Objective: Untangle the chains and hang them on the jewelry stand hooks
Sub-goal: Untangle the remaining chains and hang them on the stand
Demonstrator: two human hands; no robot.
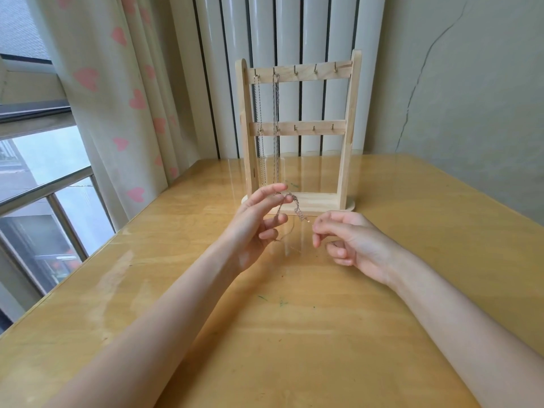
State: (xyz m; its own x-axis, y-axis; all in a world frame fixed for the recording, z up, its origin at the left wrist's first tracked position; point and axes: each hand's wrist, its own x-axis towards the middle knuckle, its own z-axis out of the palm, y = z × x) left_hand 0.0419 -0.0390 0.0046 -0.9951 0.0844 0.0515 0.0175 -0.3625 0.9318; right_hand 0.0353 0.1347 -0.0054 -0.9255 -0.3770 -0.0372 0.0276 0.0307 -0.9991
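Observation:
A wooden jewelry stand with two rows of small hooks stands at the table's far side. Two thin chains hang from the two leftmost hooks of the top bar. In front of the stand's base my left hand pinches a thin tangled chain between thumb and fingertip. The chain sags to the right toward my right hand, which pinches its other end with curled fingers. Fine strands of it drop between the two hands, just above the tabletop.
The yellow wooden table has a glossy top. Behind the stand is a white radiator. A curtain with pink hearts and a window with a metal rail lie to the left, a cracked wall to the right.

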